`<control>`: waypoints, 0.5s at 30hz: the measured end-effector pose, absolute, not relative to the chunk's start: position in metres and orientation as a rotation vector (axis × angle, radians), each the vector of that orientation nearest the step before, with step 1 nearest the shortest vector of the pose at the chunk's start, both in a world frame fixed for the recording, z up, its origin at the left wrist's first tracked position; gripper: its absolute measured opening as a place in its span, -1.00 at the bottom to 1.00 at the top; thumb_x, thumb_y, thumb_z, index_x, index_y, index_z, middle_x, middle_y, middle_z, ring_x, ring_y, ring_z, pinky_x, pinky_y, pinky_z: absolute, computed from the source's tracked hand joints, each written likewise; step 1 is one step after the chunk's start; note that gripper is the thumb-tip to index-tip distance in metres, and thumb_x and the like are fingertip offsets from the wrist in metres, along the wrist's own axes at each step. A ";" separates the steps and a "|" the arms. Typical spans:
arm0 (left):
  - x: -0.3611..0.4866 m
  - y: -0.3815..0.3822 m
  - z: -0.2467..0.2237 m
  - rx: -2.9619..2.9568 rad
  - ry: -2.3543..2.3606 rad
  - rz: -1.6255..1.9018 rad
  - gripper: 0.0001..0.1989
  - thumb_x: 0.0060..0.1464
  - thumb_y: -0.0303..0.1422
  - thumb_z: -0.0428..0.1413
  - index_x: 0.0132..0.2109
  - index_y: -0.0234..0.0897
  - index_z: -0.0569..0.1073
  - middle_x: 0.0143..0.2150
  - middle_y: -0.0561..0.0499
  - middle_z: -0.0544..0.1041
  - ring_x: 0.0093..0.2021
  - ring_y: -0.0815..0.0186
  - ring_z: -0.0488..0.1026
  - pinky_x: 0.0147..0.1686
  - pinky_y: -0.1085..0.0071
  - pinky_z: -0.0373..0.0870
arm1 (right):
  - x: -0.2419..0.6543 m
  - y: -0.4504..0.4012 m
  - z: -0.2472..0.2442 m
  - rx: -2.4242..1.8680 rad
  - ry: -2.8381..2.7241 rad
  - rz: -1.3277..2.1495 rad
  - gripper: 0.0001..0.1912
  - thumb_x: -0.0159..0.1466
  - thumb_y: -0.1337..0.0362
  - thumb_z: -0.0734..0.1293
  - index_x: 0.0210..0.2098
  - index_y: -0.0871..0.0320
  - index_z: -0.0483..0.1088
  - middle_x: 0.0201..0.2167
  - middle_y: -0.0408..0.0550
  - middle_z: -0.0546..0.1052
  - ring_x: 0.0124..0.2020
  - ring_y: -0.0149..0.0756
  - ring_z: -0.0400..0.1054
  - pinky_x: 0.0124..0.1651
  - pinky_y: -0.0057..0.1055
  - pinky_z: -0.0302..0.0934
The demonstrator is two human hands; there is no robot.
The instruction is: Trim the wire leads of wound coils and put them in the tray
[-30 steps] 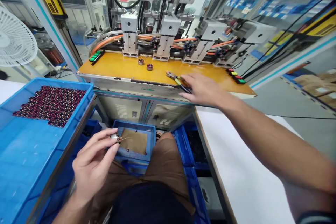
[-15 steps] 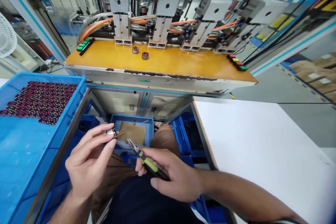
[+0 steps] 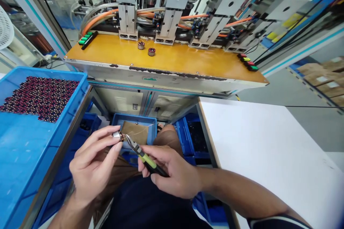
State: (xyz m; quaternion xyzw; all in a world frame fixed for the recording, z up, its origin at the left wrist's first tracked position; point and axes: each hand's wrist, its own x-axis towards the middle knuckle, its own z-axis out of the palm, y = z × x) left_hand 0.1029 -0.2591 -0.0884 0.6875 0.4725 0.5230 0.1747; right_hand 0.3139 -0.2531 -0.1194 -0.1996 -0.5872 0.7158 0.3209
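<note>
My left hand [image 3: 94, 162] pinches a small motor stator [image 3: 117, 135] with copper windings between thumb and fingertips. Thin wire ends stick out from its right side. In my right hand [image 3: 174, 175] is a pair of cutting pliers [image 3: 145, 156] with green and black handles. The plier tips are beside the stator's wire ends; whether the jaws touch a wire I cannot tell. Below both hands sits a blue bin [image 3: 152, 121] with a brown sheet [image 3: 139, 133] and thin wire in it.
A blue tray [image 3: 24, 143] of many stators [image 3: 45, 96] stands at left. Two more stators [image 3: 151, 52] rest on the machine's yellow top [image 3: 188, 61], before several metal clamp blocks [image 3: 168, 25]. At right is a white table [image 3: 263, 143]. Blue bins [image 3: 185, 137] stand below it.
The pliers have moved left and up, closing the gap to the stator's wires. My left hand has shifted slightly right, still holding the stator. The view has tilted slightly.
</note>
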 end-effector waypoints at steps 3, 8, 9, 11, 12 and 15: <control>0.103 -0.259 -0.089 1.943 1.338 1.484 -0.62 -0.04 -0.73 0.25 -0.13 -0.23 0.61 -0.03 -0.05 0.62 -0.05 0.23 0.58 -0.08 0.28 0.57 | 0.314 -0.253 -0.120 -0.525 -1.547 1.879 -0.55 -0.01 0.58 0.23 -0.13 0.18 0.33 -0.29 -0.12 0.39 -0.34 -0.43 0.32 -0.24 -0.43 0.27; 0.105 -0.258 -0.088 1.948 1.338 1.481 -0.61 -0.04 -0.73 0.25 -0.12 -0.22 0.61 -0.04 -0.03 0.63 -0.06 0.26 0.58 -0.08 0.33 0.56 | 0.315 -0.254 -0.121 -0.570 -1.615 1.851 -0.70 0.05 0.57 0.23 -0.24 0.17 0.30 -0.38 -0.17 0.35 -0.43 -0.46 0.24 -0.33 -0.46 0.18; 0.105 -0.258 -0.088 1.945 1.339 1.482 -0.62 -0.04 -0.73 0.25 -0.13 -0.22 0.61 -0.04 -0.03 0.63 -0.06 0.26 0.58 -0.09 0.34 0.56 | 0.315 -0.254 -0.121 -0.593 -1.637 1.824 -0.74 0.06 0.56 0.23 -0.28 0.17 0.29 -0.42 -0.20 0.32 -0.46 -0.48 0.20 -0.35 -0.47 0.14; 0.106 -0.258 -0.089 1.933 1.345 1.484 -0.63 -0.03 -0.72 0.25 -0.13 -0.21 0.61 -0.04 -0.03 0.63 -0.06 0.25 0.58 -0.11 0.34 0.57 | 0.315 -0.253 -0.119 -0.635 -1.674 1.781 -0.78 0.07 0.55 0.24 -0.33 0.16 0.27 -0.46 -0.23 0.29 -0.48 -0.49 0.15 -0.38 -0.48 0.09; 0.106 -0.258 -0.090 1.925 1.348 1.483 -0.63 -0.03 -0.71 0.25 -0.13 -0.20 0.61 -0.04 -0.03 0.63 -0.06 0.25 0.58 -0.12 0.34 0.58 | 0.315 -0.253 -0.119 -0.655 -1.687 1.772 -0.79 0.07 0.54 0.24 -0.34 0.16 0.26 -0.47 -0.23 0.29 -0.48 -0.49 0.14 -0.38 -0.48 0.08; 0.105 -0.257 -0.093 1.896 1.356 1.479 -0.65 -0.01 -0.69 0.25 -0.13 -0.19 0.61 -0.04 -0.03 0.63 -0.07 0.24 0.59 -0.14 0.33 0.59 | 0.315 -0.250 -0.116 -0.706 -1.674 1.800 -0.82 0.09 0.53 0.23 -0.34 0.16 0.26 -0.45 -0.21 0.29 -0.46 -0.48 0.13 -0.37 -0.47 0.08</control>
